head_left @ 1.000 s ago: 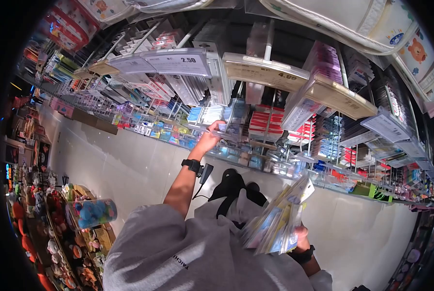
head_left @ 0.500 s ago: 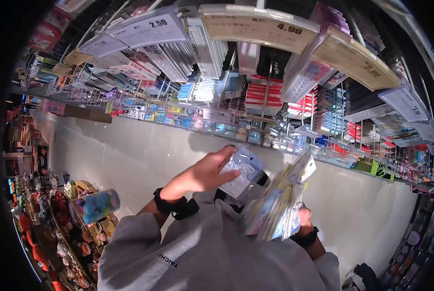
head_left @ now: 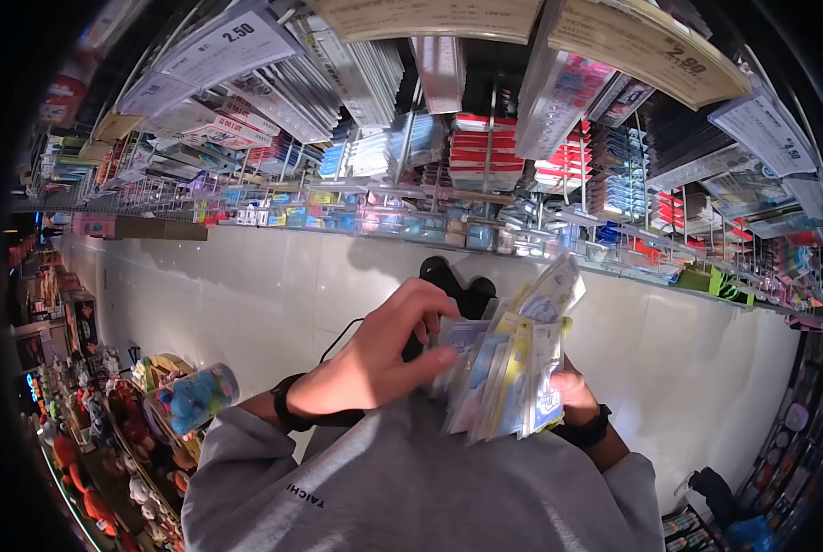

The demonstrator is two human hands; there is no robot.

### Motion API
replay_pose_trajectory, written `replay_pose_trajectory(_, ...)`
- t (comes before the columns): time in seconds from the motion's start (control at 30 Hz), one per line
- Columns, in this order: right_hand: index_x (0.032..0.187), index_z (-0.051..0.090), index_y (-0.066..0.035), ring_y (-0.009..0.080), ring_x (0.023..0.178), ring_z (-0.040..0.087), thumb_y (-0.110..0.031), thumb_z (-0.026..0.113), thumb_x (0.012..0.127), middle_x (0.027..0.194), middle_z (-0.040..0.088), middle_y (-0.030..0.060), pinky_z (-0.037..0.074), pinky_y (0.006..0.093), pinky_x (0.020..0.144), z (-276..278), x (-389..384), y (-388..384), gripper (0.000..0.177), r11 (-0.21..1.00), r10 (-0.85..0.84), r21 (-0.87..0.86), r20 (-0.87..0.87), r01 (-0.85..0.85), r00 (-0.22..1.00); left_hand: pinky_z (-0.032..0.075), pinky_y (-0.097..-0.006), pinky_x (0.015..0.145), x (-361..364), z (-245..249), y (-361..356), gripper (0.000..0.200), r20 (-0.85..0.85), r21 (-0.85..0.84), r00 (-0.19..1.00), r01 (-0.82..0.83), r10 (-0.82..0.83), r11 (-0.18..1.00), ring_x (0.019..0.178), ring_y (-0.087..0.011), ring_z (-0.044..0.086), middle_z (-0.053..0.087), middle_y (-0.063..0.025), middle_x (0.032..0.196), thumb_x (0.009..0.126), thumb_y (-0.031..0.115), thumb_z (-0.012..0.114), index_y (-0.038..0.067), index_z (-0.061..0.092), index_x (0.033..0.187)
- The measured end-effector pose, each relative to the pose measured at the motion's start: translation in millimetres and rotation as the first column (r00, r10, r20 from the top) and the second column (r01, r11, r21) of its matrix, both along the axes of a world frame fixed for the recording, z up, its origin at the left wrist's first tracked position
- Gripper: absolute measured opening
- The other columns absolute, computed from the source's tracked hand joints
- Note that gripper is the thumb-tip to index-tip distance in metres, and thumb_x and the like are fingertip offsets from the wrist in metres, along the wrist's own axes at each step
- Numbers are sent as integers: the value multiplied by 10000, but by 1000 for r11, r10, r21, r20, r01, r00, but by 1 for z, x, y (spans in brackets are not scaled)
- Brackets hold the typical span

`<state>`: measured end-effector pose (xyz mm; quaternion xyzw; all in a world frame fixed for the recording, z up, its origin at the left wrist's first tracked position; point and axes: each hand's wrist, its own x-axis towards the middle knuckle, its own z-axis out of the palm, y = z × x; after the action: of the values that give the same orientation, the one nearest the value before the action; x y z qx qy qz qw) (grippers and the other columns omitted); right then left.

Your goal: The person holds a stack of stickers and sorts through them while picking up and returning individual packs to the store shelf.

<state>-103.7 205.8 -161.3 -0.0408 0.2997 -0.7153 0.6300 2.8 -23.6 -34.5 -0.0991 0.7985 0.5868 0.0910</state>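
Observation:
A fanned bundle of clear plastic packets (head_left: 503,377) with blue, yellow and white printed cards is gripped in my right hand (head_left: 572,391), whose fingers are partly hidden behind it. At the bundle's left side, my left hand (head_left: 384,354) has its fingers curled and its thumb against the edge of a blue-and-white card packet (head_left: 467,339). That packet lies against the rest of the bundle. Both hands are in front of my grey top, above the floor.
Ahead, display hooks (head_left: 490,152) carry rows of packaged goods beneath price tags (head_left: 683,57). A clear tub of blue items (head_left: 191,397) and a shelf of plush toys stand at the left. A pale tiled floor (head_left: 274,285) runs between.
My left hand has brought its blue-and-white packet down and right against the bundle. The bundle has shifted slightly left, and the view has moved nearer the shelf.

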Motion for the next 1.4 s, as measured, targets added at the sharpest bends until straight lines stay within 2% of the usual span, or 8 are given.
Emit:
replay_pose_trajectory(0.2,1227,267,12,229,998,491,-316,719,566,1116,467,130,414,322,843,8,-2,-2,866,999,38,15,9,-38,999,406,-268,654,-7,16,12,167,-88,-223,985,128,-150,966,797,-178,460,411,-98,980,721,39,602,19,494,847)
replay_pose_trajectory(0.4,1222,272,24,230,997,491,-324,721,571,1116,468,131,419,323,834,2,-4,4,864,997,75,-6,0,-75,997,412,-212,620,-1,9,8,55,-31,371,986,-142,165,917,788,-96,443,425,-89,901,783,16,487,8,433,778)
replay_pose_trajectory(0.53,1222,269,29,230,1004,486,-330,721,573,1121,464,135,416,326,837,-5,-5,5,869,996,89,2,-5,-89,996,413,-194,577,2,10,6,72,-149,233,958,-208,246,950,689,-77,459,477,-62,813,791,39,507,4,444,789)
replay_pose_trajectory(0.6,1222,269,30,230,1006,484,-332,721,573,1123,463,136,415,327,837,-5,-7,5,870,996,86,8,-10,-86,996,402,-177,531,3,16,9,99,49,213,965,-261,256,942,567,-50,463,512,-24,666,788,61,537,2,462,812)
replay_pose_trajectory(0.7,1225,258,39,236,1030,466,-351,722,576,1142,448,145,400,332,850,1,-11,6,888,994,114,-2,-14,-114,993,392,-178,490,-4,16,9,127,11,137,984,-180,180,974,498,-30,468,524,4,582,786,75,556,-5,472,837)
replay_pose_trajectory(1.03,1235,247,33,235,1017,476,-316,737,566,1141,451,147,406,324,839,15,-23,2,900,992,126,18,-112,-125,986,405,-261,515,-8,33,7,124,147,86,987,-75,62,993,549,-110,510,555,-70,620,820,83,478,-18,460,889)
replay_pose_trajectory(1.1,1230,256,32,235,1012,479,-308,740,566,1132,456,145,405,323,839,14,-24,3,889,994,106,9,-105,-105,989,388,-268,503,-7,29,6,162,-55,-22,993,-103,101,994,552,-118,498,551,-79,632,827,75,450,-15,432,960)
replay_pose_trajectory(1.4,1204,288,27,226,988,478,-243,715,543,1093,470,126,402,317,822,12,-31,4,832,985,156,81,-66,-151,986,410,-253,576,-5,16,2,222,147,242,956,-284,254,928,569,-84,450,528,-61,635,841,83,464,-33,420,1024)
